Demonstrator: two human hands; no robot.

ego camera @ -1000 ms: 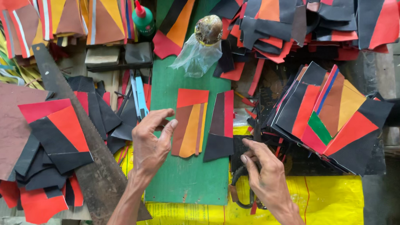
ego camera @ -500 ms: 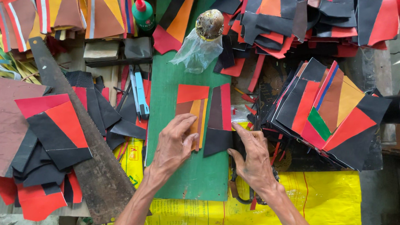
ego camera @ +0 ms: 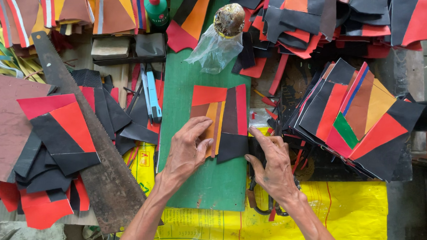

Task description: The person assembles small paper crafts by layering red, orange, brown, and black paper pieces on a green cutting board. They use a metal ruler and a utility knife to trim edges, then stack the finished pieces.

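Under both your palms lies the green cutting mat point(ego camera: 197, 179), and on it one patchwork panel point(ego camera: 223, 119) of red, orange, brown and black pieces. It looks light, thin and floppy, so press it flat near its lower edge. Your left hand point(ego camera: 188, 153) rests spread on it; your right hand point(ego camera: 269, 163) touches its black corner, fingers loosely extended. Two hands, one panel.

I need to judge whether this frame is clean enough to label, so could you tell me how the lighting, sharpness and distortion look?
Head view: soft, even daylight with only faint shadows under the left hand and right hand; mild sheen on the clear plastic bag; the patchwork piece on the green board is sharp; no motion blur shows; the saw bows slightly toward the left edge, hinting at wide-angle distortion.
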